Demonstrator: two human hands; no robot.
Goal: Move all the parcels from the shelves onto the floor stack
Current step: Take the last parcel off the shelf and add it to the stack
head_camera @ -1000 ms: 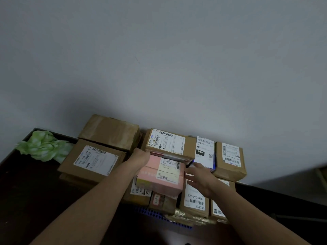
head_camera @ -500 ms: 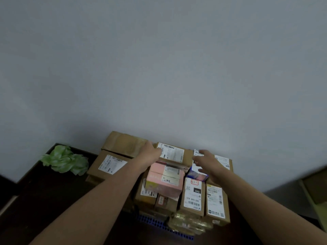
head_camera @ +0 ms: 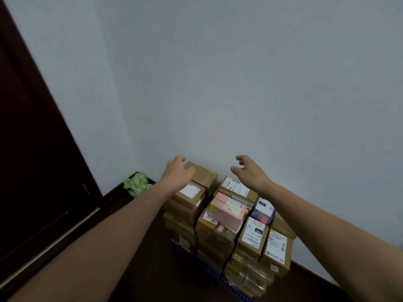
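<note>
**Head view.** We hold both hands above the floor stack (head_camera: 226, 232), which stands against the wall (head_camera: 218, 83) on a blue base (head_camera: 209, 265).

- Our left hand (head_camera: 177, 171) hovers over the rear left brown parcel (head_camera: 201, 174). We cannot tell whether it touches the carton.
- Our right hand (head_camera: 250, 171) hangs above the rear right of the stack, apart from it.
- The fingers (head_camera: 239, 159) of both hands are loosely curled and hold nothing.
- A pink parcel (head_camera: 227, 211) lies on top near the centre, with a blue-and-white parcel (head_camera: 262, 211) just beside it on the right.

**Status.** Many parcels sit on the stack in several tiers, and none is in hand. We judge the task well under way. The shelves are out of view, so we cannot tell how many parcels remain to be moved.
</note>
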